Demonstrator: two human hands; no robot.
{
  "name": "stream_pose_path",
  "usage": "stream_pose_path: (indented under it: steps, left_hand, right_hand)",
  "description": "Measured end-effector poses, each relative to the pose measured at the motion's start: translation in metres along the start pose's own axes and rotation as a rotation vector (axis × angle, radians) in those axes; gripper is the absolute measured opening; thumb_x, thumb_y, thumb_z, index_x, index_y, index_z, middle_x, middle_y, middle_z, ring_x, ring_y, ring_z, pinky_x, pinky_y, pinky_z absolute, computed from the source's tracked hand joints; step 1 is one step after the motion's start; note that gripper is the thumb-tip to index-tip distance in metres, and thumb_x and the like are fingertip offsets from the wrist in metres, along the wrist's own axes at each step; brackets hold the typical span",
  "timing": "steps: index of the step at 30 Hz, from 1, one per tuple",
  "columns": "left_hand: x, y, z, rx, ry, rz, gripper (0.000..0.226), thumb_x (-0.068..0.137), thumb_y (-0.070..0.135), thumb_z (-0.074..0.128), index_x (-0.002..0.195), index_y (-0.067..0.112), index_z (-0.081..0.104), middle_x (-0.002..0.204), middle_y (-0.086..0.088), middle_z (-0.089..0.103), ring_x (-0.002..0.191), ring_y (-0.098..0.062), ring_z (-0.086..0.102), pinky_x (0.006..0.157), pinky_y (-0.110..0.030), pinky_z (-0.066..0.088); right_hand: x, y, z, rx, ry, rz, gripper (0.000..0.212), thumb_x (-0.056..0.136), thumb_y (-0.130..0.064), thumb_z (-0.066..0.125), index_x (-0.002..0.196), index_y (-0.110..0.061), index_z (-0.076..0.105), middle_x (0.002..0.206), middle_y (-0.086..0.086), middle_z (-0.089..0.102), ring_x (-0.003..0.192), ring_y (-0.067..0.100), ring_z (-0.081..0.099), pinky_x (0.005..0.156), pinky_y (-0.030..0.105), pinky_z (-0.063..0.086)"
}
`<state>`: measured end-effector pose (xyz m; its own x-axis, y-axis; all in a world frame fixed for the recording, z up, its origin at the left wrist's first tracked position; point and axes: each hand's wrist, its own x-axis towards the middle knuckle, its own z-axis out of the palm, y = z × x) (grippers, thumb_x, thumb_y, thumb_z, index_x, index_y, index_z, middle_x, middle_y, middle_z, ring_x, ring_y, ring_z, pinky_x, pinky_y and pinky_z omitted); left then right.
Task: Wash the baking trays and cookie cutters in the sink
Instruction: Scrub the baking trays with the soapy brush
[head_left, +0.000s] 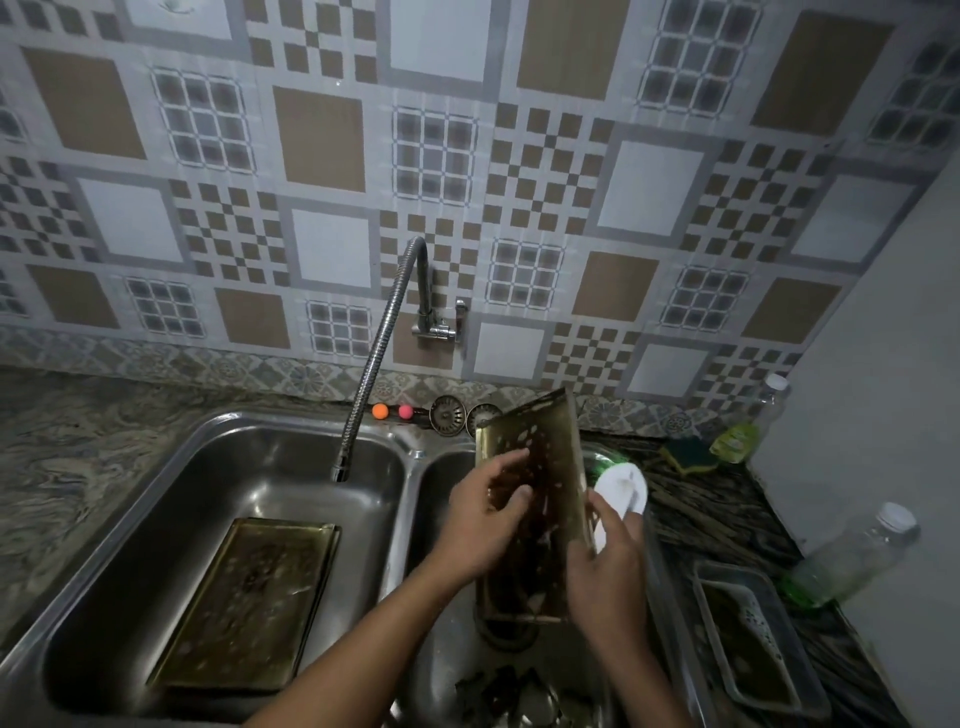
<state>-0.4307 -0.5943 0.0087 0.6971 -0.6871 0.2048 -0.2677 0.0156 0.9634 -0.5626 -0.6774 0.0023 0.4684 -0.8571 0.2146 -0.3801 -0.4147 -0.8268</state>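
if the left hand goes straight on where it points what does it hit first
The upright baking tray; the left hand seems to touch its soiled face, though depth is unclear.

No legible text, label, brand or number on any surface.

I hold a baking tray on end and tilted over the right basin of the sink. My right hand is curled round its right edge, and my left hand lies with spread fingers against its spotted inner face. A second tray lies flat in the left basin, below the bent tap. A white round lid shows just behind the held tray's right edge, and on the counter to the right are a sponge, a clear container and a leaning plastic bottle.
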Motion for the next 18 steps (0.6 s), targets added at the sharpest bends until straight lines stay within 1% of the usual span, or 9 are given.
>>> stream_pose_path:
  steps: [2,4,5,7,10,13,15,16,18]
  left_hand:
    - [-0.006,-0.025,-0.019,0.235,0.069,0.008,0.031,0.084,0.017,0.069,0.111,0.033,0.066,0.119,0.017,0.058,0.116,-0.005,0.054,0.105,-0.033,0.045]
    - [-0.015,-0.042,-0.040,0.392,0.090,-0.105,0.031,0.083,0.018,0.071,0.109,0.034,0.068,0.124,0.011,0.051,0.120,-0.011,0.048,0.109,-0.032,0.038]
    - [-0.018,-0.051,-0.050,0.401,0.097,-0.162,0.030,0.084,0.017,0.072,0.110,0.032,0.069,0.126,0.006,0.052,0.119,-0.013,0.050,0.107,-0.031,0.039]
    - [-0.024,-0.062,-0.074,0.368,0.109,-0.241,0.029,0.087,0.011,0.068,0.111,0.027,0.071,0.124,0.002,0.061,0.103,-0.014,0.060,0.095,-0.022,0.045]
    - [-0.032,-0.072,-0.116,0.421,0.177,-0.329,0.036,0.088,0.004,0.062,0.118,0.023,0.070,0.118,0.000,0.070,0.091,-0.018,0.068,0.079,-0.019,0.047]
    - [-0.044,-0.088,-0.169,0.490,0.227,-0.418,0.037,0.088,0.007,0.064,0.122,0.021,0.069,0.115,-0.007,0.072,0.094,-0.022,0.069,0.076,-0.021,0.047]
    - [-0.053,-0.102,-0.206,0.544,0.229,-0.465,0.036,0.089,0.011,0.064,0.122,0.024,0.069,0.117,-0.003,0.072,0.099,-0.017,0.068,0.077,-0.020,0.047]
    - [-0.057,-0.108,-0.224,0.556,0.231,-0.486,0.035,0.090,0.014,0.064,0.123,0.025,0.068,0.118,-0.001,0.071,0.101,-0.015,0.068,0.081,-0.022,0.049]
    - [-0.065,-0.122,-0.258,0.594,0.245,-0.526,0.034,0.091,0.018,0.064,0.124,0.026,0.067,0.121,0.000,0.069,0.106,-0.015,0.066,0.090,-0.027,0.052]
  right_hand:
    - [0.000,-0.003,-0.001,0.073,0.023,0.028,0.042,0.092,-0.005,0.055,0.133,-0.015,0.057,0.133,0.006,0.044,0.126,0.024,0.047,0.102,0.036,0.043]
    - [0.000,-0.008,0.004,0.130,0.024,0.056,0.040,0.094,-0.005,0.054,0.133,-0.015,0.056,0.133,0.005,0.047,0.123,0.019,0.048,0.097,0.026,0.037]
    - [0.000,-0.011,0.010,0.146,0.004,0.072,0.041,0.095,-0.005,0.053,0.134,-0.016,0.055,0.134,0.003,0.048,0.122,0.016,0.048,0.095,0.024,0.035]
    - [-0.003,-0.018,0.028,0.169,-0.060,0.098,0.042,0.096,-0.006,0.052,0.136,-0.017,0.054,0.137,0.002,0.047,0.120,0.013,0.048,0.096,0.025,0.036]
    - [-0.011,-0.031,0.068,0.188,-0.152,0.091,0.043,0.095,-0.003,0.053,0.135,-0.015,0.055,0.139,0.007,0.047,0.130,0.019,0.045,0.102,0.023,0.033]
    - [-0.025,-0.048,0.118,0.172,-0.292,0.078,0.041,0.094,-0.005,0.057,0.134,-0.012,0.057,0.140,0.010,0.046,0.133,0.020,0.043,0.106,0.019,0.030]
    - [-0.034,-0.058,0.152,0.170,-0.357,0.063,0.039,0.091,-0.007,0.062,0.130,-0.010,0.061,0.135,0.014,0.049,0.130,0.023,0.046,0.111,0.027,0.033]
    - [-0.038,-0.061,0.169,0.174,-0.378,0.058,0.037,0.090,-0.006,0.064,0.126,-0.009,0.063,0.131,0.015,0.051,0.127,0.024,0.048,0.111,0.031,0.036]
    - [-0.046,-0.066,0.203,0.139,-0.424,0.060,0.032,0.086,-0.008,0.067,0.118,-0.011,0.067,0.118,0.012,0.056,0.115,0.022,0.055,0.101,0.024,0.041]
